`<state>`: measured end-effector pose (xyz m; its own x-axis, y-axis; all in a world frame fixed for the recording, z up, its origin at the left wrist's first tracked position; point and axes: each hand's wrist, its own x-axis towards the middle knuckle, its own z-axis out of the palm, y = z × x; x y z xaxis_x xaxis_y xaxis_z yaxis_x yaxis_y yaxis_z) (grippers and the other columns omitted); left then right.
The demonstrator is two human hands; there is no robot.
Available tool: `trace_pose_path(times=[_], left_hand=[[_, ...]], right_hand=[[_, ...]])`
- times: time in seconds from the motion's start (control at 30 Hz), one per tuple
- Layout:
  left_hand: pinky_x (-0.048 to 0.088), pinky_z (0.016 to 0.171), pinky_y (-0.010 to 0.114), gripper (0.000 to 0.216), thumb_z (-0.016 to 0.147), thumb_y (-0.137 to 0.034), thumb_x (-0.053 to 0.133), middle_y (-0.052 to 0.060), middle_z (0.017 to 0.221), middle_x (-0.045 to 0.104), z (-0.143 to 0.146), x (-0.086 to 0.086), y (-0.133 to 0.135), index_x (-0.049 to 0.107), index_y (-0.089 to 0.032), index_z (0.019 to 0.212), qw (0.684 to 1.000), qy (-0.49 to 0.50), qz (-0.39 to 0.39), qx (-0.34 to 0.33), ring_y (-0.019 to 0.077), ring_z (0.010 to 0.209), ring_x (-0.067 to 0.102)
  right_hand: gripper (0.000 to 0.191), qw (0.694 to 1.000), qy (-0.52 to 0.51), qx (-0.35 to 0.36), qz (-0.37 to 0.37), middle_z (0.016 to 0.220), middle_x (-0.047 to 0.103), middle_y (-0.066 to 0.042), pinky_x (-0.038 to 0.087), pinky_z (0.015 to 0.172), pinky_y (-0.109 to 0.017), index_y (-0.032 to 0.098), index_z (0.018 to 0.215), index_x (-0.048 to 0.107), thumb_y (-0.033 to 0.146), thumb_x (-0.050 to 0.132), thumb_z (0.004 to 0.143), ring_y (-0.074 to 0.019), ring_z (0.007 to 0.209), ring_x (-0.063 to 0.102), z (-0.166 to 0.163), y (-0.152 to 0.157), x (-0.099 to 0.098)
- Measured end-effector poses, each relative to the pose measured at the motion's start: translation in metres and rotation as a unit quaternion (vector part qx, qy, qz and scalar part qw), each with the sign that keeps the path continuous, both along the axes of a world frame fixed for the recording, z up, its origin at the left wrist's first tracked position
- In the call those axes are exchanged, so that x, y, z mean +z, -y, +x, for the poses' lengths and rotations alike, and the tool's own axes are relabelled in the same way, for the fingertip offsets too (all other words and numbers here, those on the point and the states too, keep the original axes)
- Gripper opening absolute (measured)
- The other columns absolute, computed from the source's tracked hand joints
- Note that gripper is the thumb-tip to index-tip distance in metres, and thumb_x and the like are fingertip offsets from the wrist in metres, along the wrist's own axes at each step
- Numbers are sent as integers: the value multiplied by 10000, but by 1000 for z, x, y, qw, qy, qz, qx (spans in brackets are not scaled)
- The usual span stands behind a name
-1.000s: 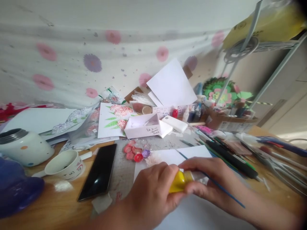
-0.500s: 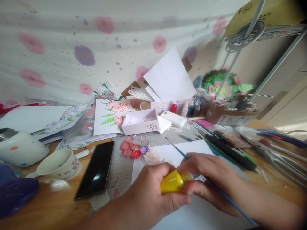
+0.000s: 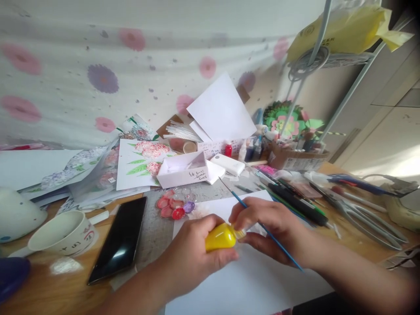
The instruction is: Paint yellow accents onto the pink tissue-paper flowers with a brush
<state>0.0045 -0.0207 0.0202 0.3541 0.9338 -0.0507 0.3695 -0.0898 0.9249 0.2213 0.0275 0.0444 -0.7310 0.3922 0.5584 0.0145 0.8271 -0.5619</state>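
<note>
Hands have shifted left: left hand (image 3: 193, 258) grips yellow container (image 3: 216, 237), right hand (image 3: 271, 223) pinches its neck and paintbrush (image 3: 236, 196); a spill could stain paper (image 3: 256, 282) beneath.

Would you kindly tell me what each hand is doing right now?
Left hand: closed around yellow bulb.
Right hand: holding blue brush, pinching the bulb's clear end.

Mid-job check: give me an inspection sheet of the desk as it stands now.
Surface: wooden desk, grey mat, white sheet under the hands.
Job's things: yellow bottle, thin blue paintbrush.
Clutter: phone, cup, paint blobs, white box, flower painting, pens.
Grippers: left hand grips the yellow bottle; right hand holds the paintbrush and pinches the bottle's neck.
Cables: grey coil on the shelf frame.
Surroundings: flowered cloth behind; metal shelf at right.
</note>
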Motion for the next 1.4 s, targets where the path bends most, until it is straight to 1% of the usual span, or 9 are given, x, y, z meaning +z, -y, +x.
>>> trace_pose_path(times=[0.17, 0.33, 0.43, 0.57, 0.7, 0.87, 1.0, 1.2, 1.4], left_hand=[[368, 436, 178, 599, 710, -665, 736, -51, 676, 533, -5, -1, -2, 612, -160, 1007, 974, 130, -169, -81, 87, 542, 461], [376, 443, 151, 579, 694, -635, 770, -48, 680, 538, -5, -1, -4, 616, -149, 968, 976, 136, -162, -56, 74, 563, 471], [374, 435, 150, 555, 681, -624, 778, -48, 671, 544, -5, 1, -6, 614, -149, 918, 977, 127, -164, -47, 70, 547, 474], [337, 388, 148, 523, 686, -620, 771, -54, 622, 543, -8, 3, -9, 609, -158, 868, 972, 165, -165, -36, 64, 491, 450], [352, 437, 157, 464, 731, -576, 778, -54, 655, 568, -10, 1, -10, 600, -178, 888, 964, 228, -137, -27, 57, 502, 442], [483, 710, 230, 542, 684, -552, 849, -13, 840, 627, -10, -6, -11, 603, -205, 1020, 955, 268, -126, 4, 111, 738, 579], [481, 784, 275, 501, 686, -522, 854, -8, 870, 610, -9, -9, -12, 610, -219, 1001, 955, 276, -98, 45, 160, 846, 584], [442, 767, 299, 413, 784, -550, 753, -14, 871, 589, -13, -15, -18, 614, -219, 988, 963, 253, -19, 89, 166, 828, 539], [435, 770, 313, 366, 833, -551, 696, -13, 900, 621, -20, -17, -22, 592, -246, 1007, 967, 219, 16, 125, 189, 856, 566]], right_hand=[[156, 999, -6, 33, 2, 974, 722, -98, 554, 758, -266, 185, 1009, 627, 125, 683, 876, -144, 840, 672, 2, 0, 7], [298, 999, 34, -35, -15, 997, 763, -115, 559, 755, -263, 168, 1104, 649, 344, 720, 873, -174, 869, 717, -3, 6, 12], [158, 995, 77, -45, -51, 872, 760, -75, 529, 658, -231, 158, 1027, 692, 233, 699, 887, -137, 721, 687, -3, 5, 12], [176, 991, -49, -39, -116, 985, 751, -76, 549, 803, -272, 199, 979, 698, 125, 745, 827, -167, 920, 707, 6, -10, 12], [245, 976, -120, -55, -175, 989, 745, -31, 587, 690, -273, 261, 985, 602, 423, 732, 855, -148, 822, 738, 16, -26, 6], [492, 975, -104, -90, -175, 944, 739, -36, 592, 621, -312, 238, 949, 555, 696, 646, 793, -156, 697, 720, 23, -38, -5], [402, 977, -15, -180, -116, 1029, 697, -58, 591, 731, -365, 165, 1112, 606, 528, 567, 943, -168, 830, 693, 32, -83, 1], [307, 944, 214, -250, -27, 1237, 653, -88, 570, 875, -434, 180, 1212, 625, 343, 616, 952, -215, 1035, 664, 13, -176, 8], [338, 923, 275, -268, -8, 1270, 638, -102, 569, 885, -437, 177, 1244, 612, 345, 618, 951, -224, 1056, 660, -25, -203, -5]])
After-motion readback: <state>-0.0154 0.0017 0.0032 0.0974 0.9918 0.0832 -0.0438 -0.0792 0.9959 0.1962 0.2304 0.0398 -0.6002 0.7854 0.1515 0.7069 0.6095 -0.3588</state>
